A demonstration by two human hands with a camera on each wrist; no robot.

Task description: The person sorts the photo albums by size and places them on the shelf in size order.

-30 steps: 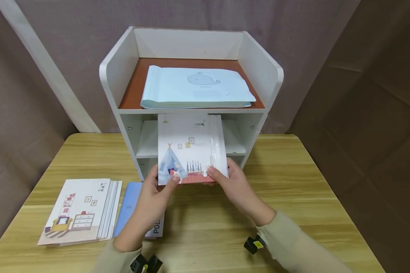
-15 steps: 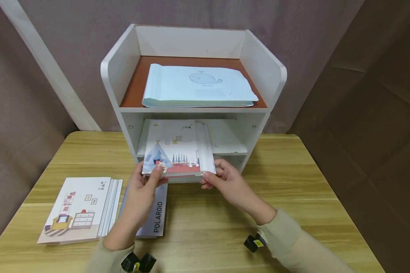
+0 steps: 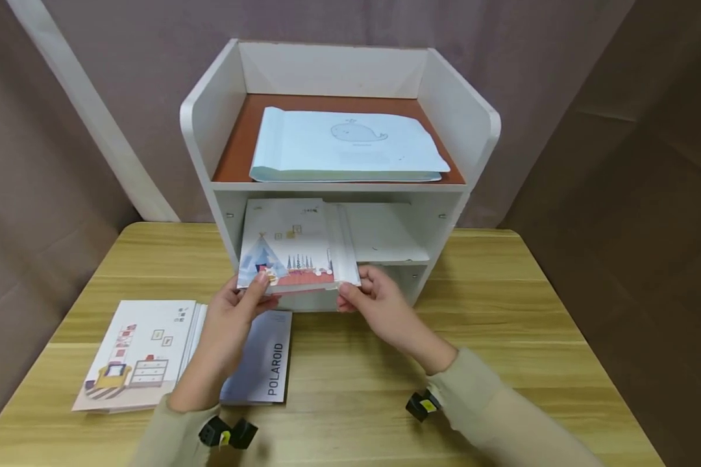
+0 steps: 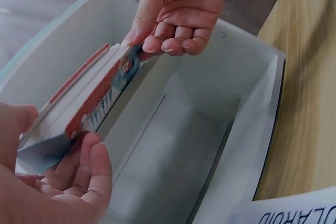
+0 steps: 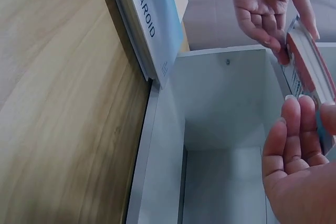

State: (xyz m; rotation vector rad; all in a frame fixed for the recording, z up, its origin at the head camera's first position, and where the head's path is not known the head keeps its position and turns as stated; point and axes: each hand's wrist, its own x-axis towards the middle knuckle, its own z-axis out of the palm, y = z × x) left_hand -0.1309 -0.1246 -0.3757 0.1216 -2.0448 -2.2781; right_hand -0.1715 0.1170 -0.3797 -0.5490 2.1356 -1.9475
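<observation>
Tent-print book [image 3: 286,241]: my left grip [image 3: 229,321] and right grip [image 3: 388,314] pinch its near corners, likely to steady it partway inside the bookcase [image 3: 388,233].

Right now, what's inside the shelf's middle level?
Part of the tent book, at the left, front edge outside, gripped by the left hand and right hand. The board shows to the book's right. Whatever is under the book is covered.
</observation>
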